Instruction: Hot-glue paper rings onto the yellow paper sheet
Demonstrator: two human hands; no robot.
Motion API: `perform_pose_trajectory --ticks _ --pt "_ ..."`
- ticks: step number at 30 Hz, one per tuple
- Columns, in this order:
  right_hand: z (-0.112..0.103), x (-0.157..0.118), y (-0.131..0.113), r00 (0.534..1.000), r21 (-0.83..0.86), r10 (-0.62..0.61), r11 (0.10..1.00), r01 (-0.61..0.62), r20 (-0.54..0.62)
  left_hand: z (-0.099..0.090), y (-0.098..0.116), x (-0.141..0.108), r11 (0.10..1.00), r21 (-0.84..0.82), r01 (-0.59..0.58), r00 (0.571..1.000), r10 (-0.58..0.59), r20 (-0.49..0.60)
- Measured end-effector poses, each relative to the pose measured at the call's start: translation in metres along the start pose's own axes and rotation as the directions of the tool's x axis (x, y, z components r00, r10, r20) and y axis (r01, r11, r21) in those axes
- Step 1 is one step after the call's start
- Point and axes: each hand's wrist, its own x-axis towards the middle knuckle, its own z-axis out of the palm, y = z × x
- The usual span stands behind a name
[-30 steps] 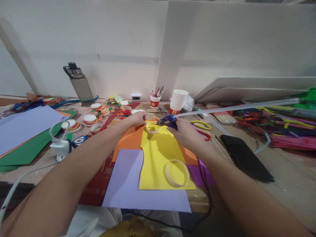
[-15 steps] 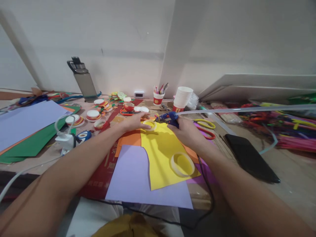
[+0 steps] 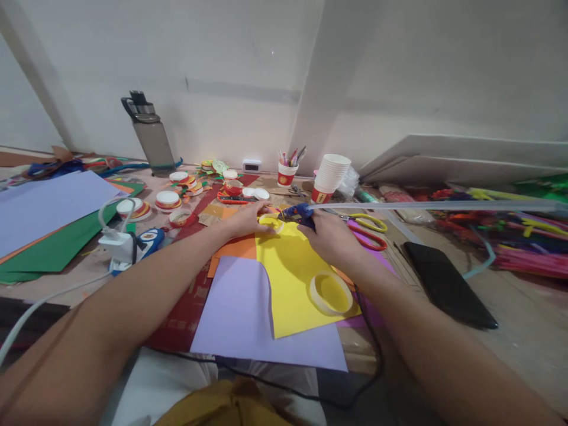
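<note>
My right hand [image 3: 331, 235] is closed around a blue hot glue gun [image 3: 298, 212], and a long translucent glue stick [image 3: 390, 206] runs from its rear toward the right. The nozzle points left, close to a pale paper ring [image 3: 277, 227]. Fingers of my left hand [image 3: 248, 220] grip that ring at the far end of a yellow sheet [image 3: 290, 266]. A second pale ring [image 3: 326, 309] rests on the sheet's near right part. Beneath lie a lilac sheet [image 3: 231, 319] and orange paper [image 3: 239, 247]. Whether glue is on the held ring is too small to tell.
Scissors [image 3: 371, 223], a black phone [image 3: 448, 284] and a stack of paper cups [image 3: 332, 171] are on the right. White-topped discs [image 3: 168, 200], a power strip [image 3: 151, 239] and a bottle [image 3: 153, 142] stand left. A black cord [image 3: 375, 337] hangs over the front edge.
The view has shifted slightly. The glue gun has moved a little left, nearer the ring in my left hand. Both hands keep their holds.
</note>
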Motion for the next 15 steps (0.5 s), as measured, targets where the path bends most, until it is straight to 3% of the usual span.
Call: perform_pose_trajectory --ticks 15 --pt "0.013 0.019 -0.002 0.998 -0.058 -0.067 0.996 0.068 0.017 0.007 -0.008 0.003 0.992 -0.129 -0.004 0.999 0.000 -0.032"
